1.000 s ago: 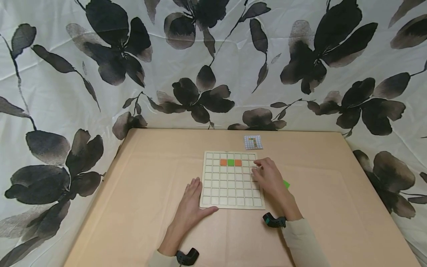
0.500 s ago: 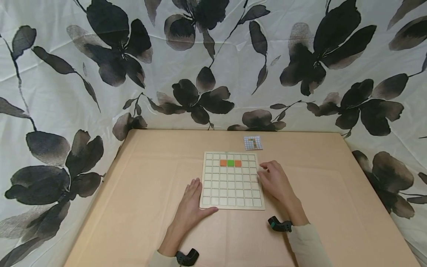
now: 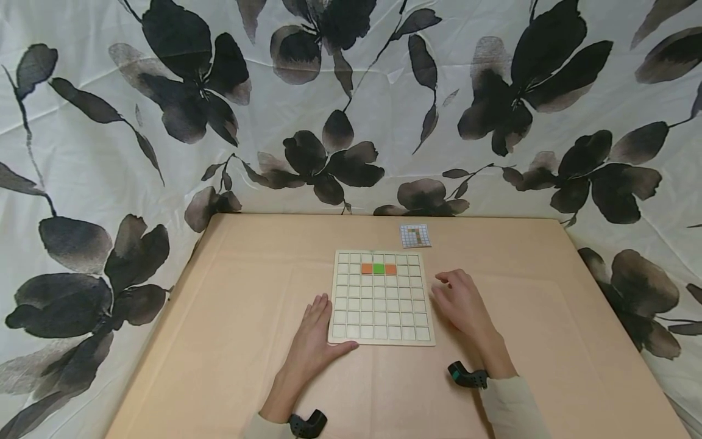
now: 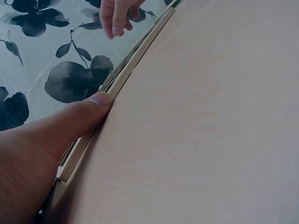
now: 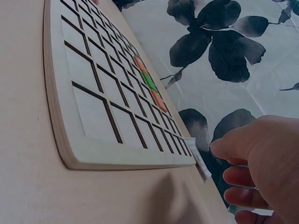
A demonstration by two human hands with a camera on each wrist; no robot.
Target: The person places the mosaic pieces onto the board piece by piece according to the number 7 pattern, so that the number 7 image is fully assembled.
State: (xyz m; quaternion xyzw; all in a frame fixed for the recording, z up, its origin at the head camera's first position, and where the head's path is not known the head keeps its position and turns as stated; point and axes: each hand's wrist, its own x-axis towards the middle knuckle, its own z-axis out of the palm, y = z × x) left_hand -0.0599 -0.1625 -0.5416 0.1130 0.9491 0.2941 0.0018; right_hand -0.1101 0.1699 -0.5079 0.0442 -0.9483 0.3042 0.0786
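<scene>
A square wooden grid board (image 3: 379, 329) lies on the table, with an orange tile (image 3: 367, 269), a green tile (image 3: 378, 269) and another orange tile (image 3: 390, 269) side by side in its second row from the back. My left hand (image 3: 312, 341) rests at the board's near left corner, fingers straight along the side. In the left wrist view its thumb (image 4: 88, 109) lies over the front edge. Right of the board hovers my right hand (image 3: 460, 302), its fingers loosely bent and nothing seen between them. A green sliver (image 4: 175, 3) shows past the board's end in the left wrist view.
A small printed card (image 3: 415, 235) with a coloured grid pattern lies behind the board, near the far edge of the tan table (image 3: 247, 274). A white floral cloth (image 3: 307, 103) hangs beyond the table. Each wrist wears a black camera band.
My right hand has drawn back to the right, off the board's right edge. The green piece once seen beside it is hidden from the head view. My left hand has stayed put.
</scene>
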